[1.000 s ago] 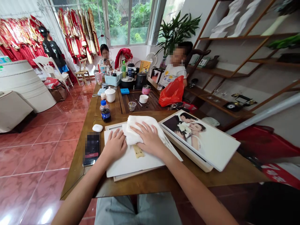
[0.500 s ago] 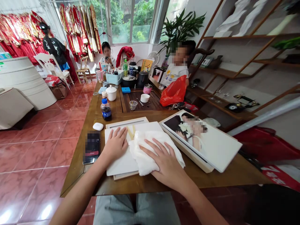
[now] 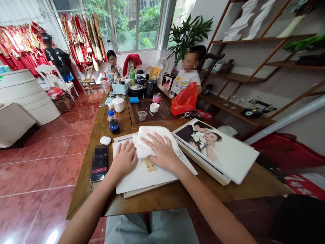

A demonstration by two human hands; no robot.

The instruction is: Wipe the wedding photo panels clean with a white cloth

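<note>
My left hand (image 3: 125,156) lies flat on the left part of a white panel (image 3: 129,181), fingers stretched out. Spread over a folded white cloth (image 3: 141,144), my right hand (image 3: 162,149) presses it against the panel's far part. A tan printed figure (image 3: 150,165) shows on the panel just below the cloth; the rest of the print is hidden. Beneath the panel, the edge of a light wooden frame (image 3: 127,195) sticks out. To the right, a wedding photo panel (image 3: 210,140) rests slightly askew on a pale wooden frame (image 3: 203,162).
Left of the panel are a phone (image 3: 99,164), a white earbud case (image 3: 105,140) and a blue-capped bottle (image 3: 113,122). Beyond stand a lidded white pot (image 3: 118,104), a small white bowl (image 3: 154,107) and a red plastic bag (image 3: 185,100). Several other people are farther back.
My right hand has slid the cloth away from me and slightly left, uncovering the tan figure and the panel's near right part. My left hand stays flat on the panel.
</note>
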